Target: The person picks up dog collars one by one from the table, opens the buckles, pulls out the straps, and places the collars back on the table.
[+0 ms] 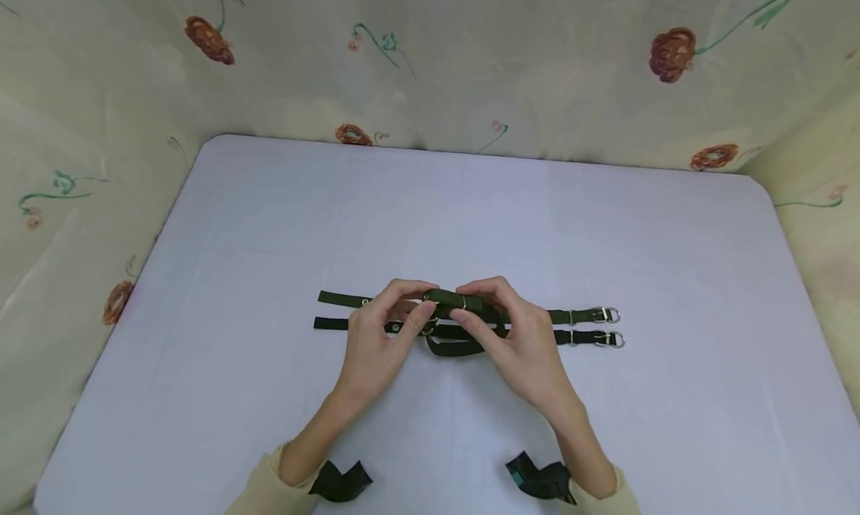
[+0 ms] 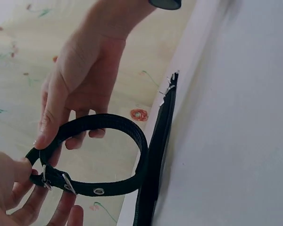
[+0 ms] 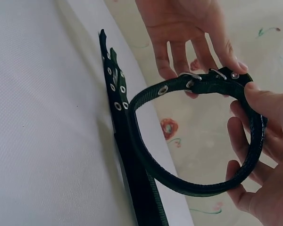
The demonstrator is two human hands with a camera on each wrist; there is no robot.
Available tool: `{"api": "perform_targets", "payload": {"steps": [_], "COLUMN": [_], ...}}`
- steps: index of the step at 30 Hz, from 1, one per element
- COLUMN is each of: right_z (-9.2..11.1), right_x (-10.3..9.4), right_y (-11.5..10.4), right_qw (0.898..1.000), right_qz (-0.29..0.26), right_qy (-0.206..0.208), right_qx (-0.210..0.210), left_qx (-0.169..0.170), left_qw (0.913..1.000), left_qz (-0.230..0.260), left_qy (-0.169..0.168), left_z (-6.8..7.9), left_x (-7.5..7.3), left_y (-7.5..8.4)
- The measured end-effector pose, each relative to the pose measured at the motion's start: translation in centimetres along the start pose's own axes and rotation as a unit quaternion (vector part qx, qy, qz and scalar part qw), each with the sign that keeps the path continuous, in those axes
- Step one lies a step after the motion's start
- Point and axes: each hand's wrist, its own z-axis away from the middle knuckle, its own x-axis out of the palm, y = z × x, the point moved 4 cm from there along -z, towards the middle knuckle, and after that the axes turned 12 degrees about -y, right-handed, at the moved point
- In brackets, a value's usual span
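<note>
A dark green collar [image 1: 463,301] is fastened into a loop and held up over the table by both hands. My left hand [image 1: 376,342] pinches it between thumb and fingers close to the metal buckle [image 2: 46,176]. My right hand [image 1: 520,343] grips the band [image 3: 257,136] on the other side, its thumb near the left thumb. An eyelet [image 2: 99,191] shows in the band beyond the buckle. Beneath the hands, a flat green collar [image 1: 343,298] and a flat black collar [image 1: 331,323] lie side by side, their middles partly hidden.
The flat collars' buckles and rings [image 1: 608,315] point right, their plain strap ends left. They lie on a white table [image 1: 470,216]. Flowered curtains [image 1: 470,67] hang behind and beside it. Black bands [image 1: 341,481] sit at both wrists by light sleeves [image 1: 272,492].
</note>
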Motion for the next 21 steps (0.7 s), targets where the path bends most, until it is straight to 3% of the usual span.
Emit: {"api": "perform_targets", "payload": {"steps": [5,12,16,21], "right_z": [0.1,0.0,-0.1,0.1], "right_x": [0.1,0.0,-0.4,-0.7], "right_y": [-0.3,-0.4,0.0,0.5], "right_qw": [1.000,0.999,1.000,1.000], "right_qz": [0.000,0.015,0.019,0.002], "right_qy": [-0.004,-0.014,-0.014,-0.010], "right_qx": [-0.016,-0.034,-0.003,0.015], "left_qx": [0.015,0.026,-0.015,-0.069], "left_qw": [0.9997,0.9996,0.9977,0.9804], "left_qz": [-0.009,-0.008,0.067,0.184], "left_qy": [-0.017,0.005,0.000,-0.011], "left_z": [0.1,0.1,0.0,0.0], "left_x": [0.5,0.7,0.3,0.1], "left_y": [0.1,0.2,-0.2,-0.7]}}
